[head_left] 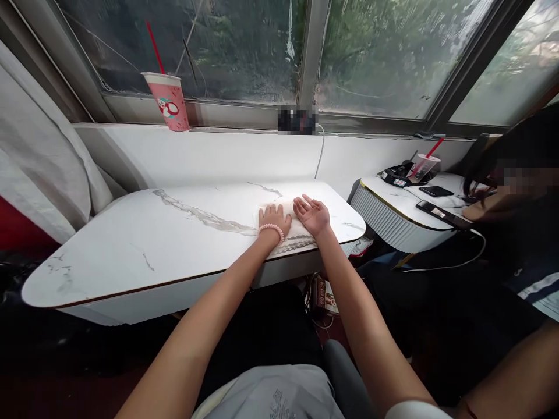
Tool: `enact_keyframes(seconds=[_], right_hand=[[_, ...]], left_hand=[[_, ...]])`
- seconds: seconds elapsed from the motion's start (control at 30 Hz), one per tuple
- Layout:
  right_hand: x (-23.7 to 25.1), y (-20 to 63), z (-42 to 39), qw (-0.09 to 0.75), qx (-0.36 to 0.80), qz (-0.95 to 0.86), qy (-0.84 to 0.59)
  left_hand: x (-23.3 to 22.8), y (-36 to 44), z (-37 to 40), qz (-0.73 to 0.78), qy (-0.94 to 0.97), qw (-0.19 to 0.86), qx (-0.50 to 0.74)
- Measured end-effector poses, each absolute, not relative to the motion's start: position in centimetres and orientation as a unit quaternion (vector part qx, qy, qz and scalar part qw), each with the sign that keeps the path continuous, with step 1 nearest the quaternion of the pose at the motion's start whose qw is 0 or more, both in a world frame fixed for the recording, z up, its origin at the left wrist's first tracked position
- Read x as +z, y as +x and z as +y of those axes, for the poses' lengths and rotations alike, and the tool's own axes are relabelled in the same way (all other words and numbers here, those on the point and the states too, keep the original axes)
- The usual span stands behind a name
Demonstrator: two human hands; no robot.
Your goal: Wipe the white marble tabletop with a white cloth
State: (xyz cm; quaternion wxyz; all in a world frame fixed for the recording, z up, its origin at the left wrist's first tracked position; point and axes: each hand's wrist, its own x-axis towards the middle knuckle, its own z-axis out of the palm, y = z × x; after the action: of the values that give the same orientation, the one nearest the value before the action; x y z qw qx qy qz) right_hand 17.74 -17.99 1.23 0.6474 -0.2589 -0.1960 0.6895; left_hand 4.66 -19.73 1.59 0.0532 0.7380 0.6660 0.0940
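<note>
On the white marble-patterned table lies a pale, thin cloth with a grey wavy band along its near edge. My left hand, with a pink beaded bracelet at the wrist, presses flat on the cloth with its fingers spread. Beside it, my right hand rests at the cloth's right side, palm turned up and fingers loosely apart. Neither hand grips anything. Part of the cloth is hidden beneath the hands.
A pink paper cup with a red straw stands on the windowsill. To the right, a second table bears a plastic cup, phones and a cable. Another person sits there. A brown box is below my table.
</note>
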Motion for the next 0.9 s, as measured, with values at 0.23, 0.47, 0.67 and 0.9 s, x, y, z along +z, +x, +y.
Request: enact_keyframes(seconds=[0.23, 0.47, 0.67, 0.9], right_hand=[[0.8, 19.5, -19.7, 0.629, 0.655, -0.264, -0.324], [-0.9, 19.9, -21.3, 0.632, 0.513, -0.409, -0.412], [-0.2, 19.0, -21.6, 0.57, 0.343, -0.569, -0.484], [-0.3, 17.3, -20.1, 0.237, 0.067, -0.783, -0.571]], left_hand=[[1.3, 4.7, -19.5, 0.662, 0.742, 0.057, 0.093], [1.1, 4.7, -20.4, 0.66, 0.743, 0.059, 0.091], [1.0, 4.4, -21.6, 0.655, 0.749, 0.059, 0.081], [1.0, 3.7, -22.2, 0.648, 0.754, 0.052, 0.095]])
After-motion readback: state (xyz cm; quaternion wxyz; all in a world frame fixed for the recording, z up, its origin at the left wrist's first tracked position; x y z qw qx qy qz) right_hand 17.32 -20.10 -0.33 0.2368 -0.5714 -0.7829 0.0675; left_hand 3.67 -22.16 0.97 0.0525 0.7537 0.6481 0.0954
